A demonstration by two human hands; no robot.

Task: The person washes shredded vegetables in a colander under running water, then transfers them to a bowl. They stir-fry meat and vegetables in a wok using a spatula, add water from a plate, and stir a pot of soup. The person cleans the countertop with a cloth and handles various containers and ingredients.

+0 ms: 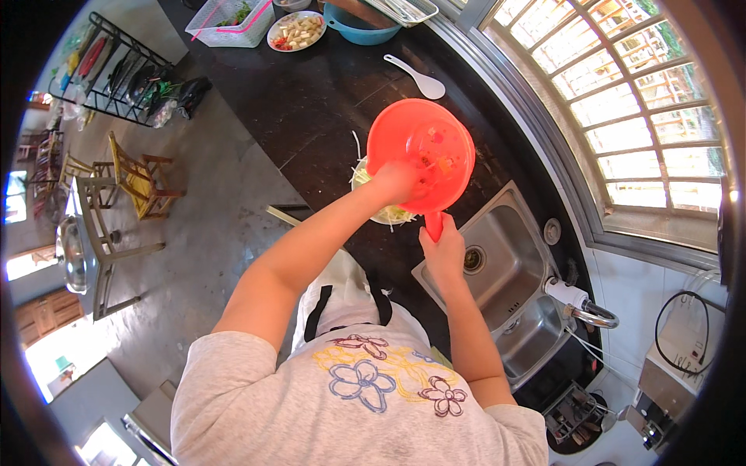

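Note:
An orange-red dipper (457,151) is tilted over the dark counter, and my right hand (445,252) is wrapped round its short handle. My left hand (400,181) reaches over the near left rim into the dipper; its fingers blur into the red inside, so I cannot see whether they hold anything. Small dark and reddish bits show on the dipper's inner wall. Partly hidden beneath it is a pale dish (357,185) of shredded light-green vegetable (395,214), with some shreds hanging over its edge.
A white rice paddle (420,76) lies beyond the dipper. Farther back stand a plate of chopped pale and red pieces (297,33), a white basket (225,35) with greens and a blue basin (359,31). At right are a steel sink (497,268) and its faucet (597,314).

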